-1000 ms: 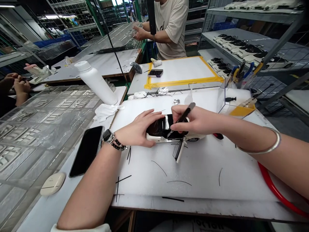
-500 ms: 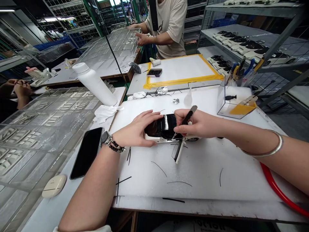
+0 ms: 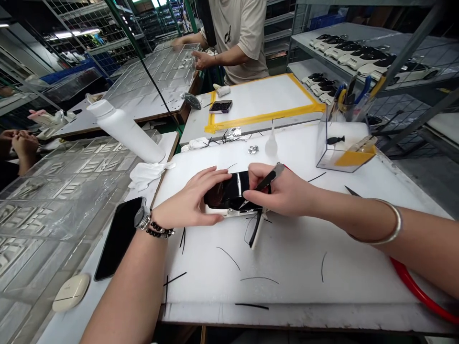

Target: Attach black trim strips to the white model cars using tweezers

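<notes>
A black-and-white model car (image 3: 231, 191) lies on the white work mat in front of me, its door (image 3: 256, 231) swung out toward me. My left hand (image 3: 199, 198) is wrapped round the car's left end, fingers over the top and thumb along the near side. My right hand (image 3: 278, 191) grips dark tweezers (image 3: 267, 179) over the car's right half. Their metal tips point down-left at the door opening. The right fingers hide part of the roof and the right end.
Black strips (image 3: 251, 306) lie scattered on the mat. A clear tool holder (image 3: 340, 148) stands at right, a white bottle (image 3: 125, 131) and phone (image 3: 120, 239) at left. A red hose (image 3: 418, 286) curves at lower right. A co-worker (image 3: 238, 38) handles clear trays behind.
My view has shifted, so the bench appears slightly further left. The tweezers lean lower in my right hand. Both hands stay at the car.
</notes>
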Demonstrator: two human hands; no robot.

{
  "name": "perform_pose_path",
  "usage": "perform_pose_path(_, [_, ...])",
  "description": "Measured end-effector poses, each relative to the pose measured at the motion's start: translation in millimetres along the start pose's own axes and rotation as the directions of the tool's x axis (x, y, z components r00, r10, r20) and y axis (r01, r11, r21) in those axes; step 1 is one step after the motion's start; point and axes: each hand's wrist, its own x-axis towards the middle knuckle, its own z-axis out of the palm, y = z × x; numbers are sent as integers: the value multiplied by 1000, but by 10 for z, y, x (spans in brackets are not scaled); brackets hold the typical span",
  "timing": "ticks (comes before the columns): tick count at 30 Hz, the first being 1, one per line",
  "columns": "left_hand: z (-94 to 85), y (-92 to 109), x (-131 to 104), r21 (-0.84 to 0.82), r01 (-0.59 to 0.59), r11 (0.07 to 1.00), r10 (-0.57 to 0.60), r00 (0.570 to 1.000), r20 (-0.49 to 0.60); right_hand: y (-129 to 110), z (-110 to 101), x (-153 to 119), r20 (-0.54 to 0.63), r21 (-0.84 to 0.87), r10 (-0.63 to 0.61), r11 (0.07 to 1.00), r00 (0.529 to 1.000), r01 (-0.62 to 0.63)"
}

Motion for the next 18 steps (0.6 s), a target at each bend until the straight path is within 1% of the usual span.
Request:
perform_pose_path(3, [-1, -16, -5, 7, -9, 1000, 9, 1000, 4, 41, 41, -7, 51, -14, 15, 1000, 999, -14])
perform_pose_path(5, [-3, -35, -10, 10, -13, 1000, 13, 1000, 5, 58, 46, -5, 65, 29, 28, 999, 997, -30])
perform_pose_path(8, [-23, -39, -26, 15, -22, 1000, 22, 1000, 1, 67, 12, -2, 79, 192, 97, 975, 992, -111])
perform_pose_path(10, [-42, 5, -43, 26, -23, 999, 24, 999, -27, 70, -23, -4, 97, 330, 147, 928, 984, -171])
perform_pose_path(11, [-48, 45, -51, 40, -23, 999, 25, 998, -64, 72, -40, -6, 102, 387, 170, 901, 980, -196])
perform_pose_path(13, [-44, 153, -64, 105, -20, 994, 40, 982, -184, 77, -65, -9, 105, 465, 218, 852, 970, -242])
perform_pose_path(15, [-14, 273, -69, 210, -27, 977, 93, 946, -312, 81, -79, -8, 105, 511, 265, 812, 958, -281])
perform_pose_path(16, [9, 326, -68, 264, -37, 964, 132, 926, -353, 83, -81, -7, 108, 533, 282, 793, 953, -294])
perform_pose_path(18, [61, 407, -62, 353, -76, 932, 218, 898, -383, 86, -79, -4, 110, 579, 290, 758, 951, -298])
